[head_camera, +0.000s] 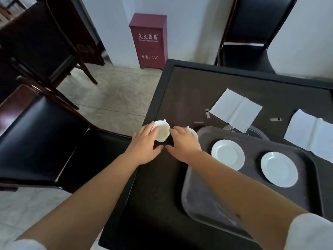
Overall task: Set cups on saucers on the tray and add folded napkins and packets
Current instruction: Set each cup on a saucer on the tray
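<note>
Two white cups stand on the dark table left of the tray. My left hand (146, 143) wraps its fingers around the left cup (162, 131). The right cup (192, 132) is mostly hidden under my right hand (183, 143), which lies over it. The brown tray (198, 201) carries two white saucers, one at its left (228, 154) and one at its right (278, 169), both bare. Two unfolded white napkins lie on the table beyond the tray, one at centre (236, 110) and one at the right edge (311, 131).
Black-seated chairs stand at the left (41, 134) and behind the table (246, 42). A red fire-extinguisher box (148, 40) stands against the white wall. The table edge (155, 98) runs just left of the cups. A round burner (255, 132) is partly under the tray.
</note>
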A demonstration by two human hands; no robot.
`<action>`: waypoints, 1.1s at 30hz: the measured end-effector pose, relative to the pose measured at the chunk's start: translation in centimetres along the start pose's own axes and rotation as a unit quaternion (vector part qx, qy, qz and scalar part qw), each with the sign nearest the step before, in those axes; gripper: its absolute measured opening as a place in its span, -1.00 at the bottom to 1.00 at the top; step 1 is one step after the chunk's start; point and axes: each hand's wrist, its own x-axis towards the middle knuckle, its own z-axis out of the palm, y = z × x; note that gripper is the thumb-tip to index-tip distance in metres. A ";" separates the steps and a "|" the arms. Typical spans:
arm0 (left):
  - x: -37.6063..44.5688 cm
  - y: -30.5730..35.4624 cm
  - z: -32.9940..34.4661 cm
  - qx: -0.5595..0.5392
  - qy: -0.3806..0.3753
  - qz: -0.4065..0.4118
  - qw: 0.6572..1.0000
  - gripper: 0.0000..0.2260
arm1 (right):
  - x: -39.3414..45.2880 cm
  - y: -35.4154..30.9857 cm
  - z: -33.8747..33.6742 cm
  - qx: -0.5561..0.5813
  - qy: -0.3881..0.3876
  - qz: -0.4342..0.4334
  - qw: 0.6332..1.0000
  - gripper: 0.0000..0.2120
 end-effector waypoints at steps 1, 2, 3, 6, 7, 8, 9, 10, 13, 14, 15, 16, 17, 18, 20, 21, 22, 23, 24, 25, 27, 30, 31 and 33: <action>0.6 -0.5 -0.4 -0.007 -0.002 0.004 1.000 -0.36 | 0.6 -0.5 0.0 -0.012 0.001 0.005 1.000 -0.43; 1.2 -1.0 -0.7 -0.015 -0.007 0.008 1.000 -0.35 | 1.2 -0.9 0.1 -0.022 -0.001 0.012 1.000 -0.43; 1.9 -1.5 -0.9 -0.023 -0.016 0.011 1.000 -0.32 | 1.8 -1.3 0.2 -0.027 -0.005 0.021 0.999 -0.42; 3.9 -2.8 -1.2 -0.033 -0.083 0.005 0.996 -0.22 | 3.2 -2.2 0.8 -0.037 -0.034 0.057 0.997 -0.28; 4.6 -3.1 -1.1 -0.037 -0.110 0.000 0.993 -0.17 | 3.7 -2.3 0.9 -0.042 -0.046 0.067 0.996 -0.23; 5.2 -3.5 -1.0 -0.046 -0.135 -0.003 0.990 -0.12 | 4.1 -2.4 1.0 -0.047 -0.055 0.076 0.994 -0.20; 5.7 -3.7 -0.9 -0.061 -0.156 -0.003 0.986 -0.09 | 4.5 -2.5 1.2 -0.052 -0.062 0.084 0.993 -0.17; 6.2 -3.9 -0.7 -0.077 -0.173 0.001 0.982 -0.07 | 5.0 -2.5 1.3 -0.055 -0.069 0.092 0.992 -0.16; 7.3 -4.2 0.0 -0.087 -0.189 0.011 0.978 -0.08 | 6.0 -2.3 1.7 -0.066 -0.090 0.105 0.988 -0.19; 7.6 -4.3 0.2 -0.080 -0.184 0.011 0.980 -0.08 | 6.3 -2.2 1.7 -0.068 -0.093 0.106 0.988 -0.21; 7.9 -4.4 0.3 -0.074 -0.180 0.013 0.981 -0.07 | 6.6 -2.1 1.8 -0.067 -0.097 0.105 0.987 -0.23; 8.1 -4.5 0.4 -0.071 -0.176 0.018 0.982 -0.07 | 6.8 -2.0 1.8 -0.065 -0.101 0.101 0.988 -0.24; 8.3 -4.6 0.4 -0.068 -0.174 0.023 0.982 -0.07 | 7.0 -1.9 1.8 -0.063 -0.104 0.093 0.988 -0.25; 8.4 -4.8 0.5 -0.067 -0.173 0.028 0.982 -0.07 | 7.1 -1.8 1.8 -0.062 -0.105 0.085 0.989 -0.25; 8.5 -5.0 0.7 -0.072 -0.169 0.029 0.982 -0.06 | 7.2 -1.6 1.8 -0.056 -0.109 0.075 0.990 -0.20; 8.4 -5.1 0.8 -0.079 -0.164 0.023 0.983 -0.06 | 7.2 -1.6 1.7 -0.053 -0.110 0.071 0.990 -0.16; 8.3 -5.1 0.9 -0.091 -0.159 0.014 0.983 -0.06 | 7.1 -1.6 1.7 -0.050 -0.109 0.068 0.990 -0.14; 8.2 -5.1 1.0 -0.106 -0.155 0.006 0.982 -0.06 | 7.0 -1.6 1.7 -0.047 -0.105 0.068 0.991 -0.15; 8.1 -5.1 1.1 -0.121 -0.154 -0.002 0.981 -0.06 | 6.9 -1.6 1.7 -0.040 -0.101 0.073 0.991 -0.18; 8.0 -5.1 1.2 -0.132 -0.154 -0.009 0.979 -0.05 | 7.0 -1.5 1.7 -0.030 -0.099 0.082 0.991 -0.22; 7.8 -5.0 1.1 -0.149 -0.156 -0.014 0.976 -0.06 | 7.2 -1.6 1.4 -0.004 -0.111 0.106 0.988 -0.30; 7.5 -4.6 0.5 -0.163 -0.141 -0.014 0.976 -0.17 | 7.6 -1.9 0.6 -0.003 -0.140 0.111 0.984 -0.40; 7.3 -4.4 0.3 -0.169 -0.138 -0.017 0.976 -0.21 | 7.6 -2.1 0.3 -0.007 -0.142 0.102 0.984 -0.43; 6.7 -4.0 -0.3 -0.181 -0.132 -0.024 0.974 -0.24 | 7.3 -2.4 -0.1 -0.007 -0.131 0.078 0.988 -0.47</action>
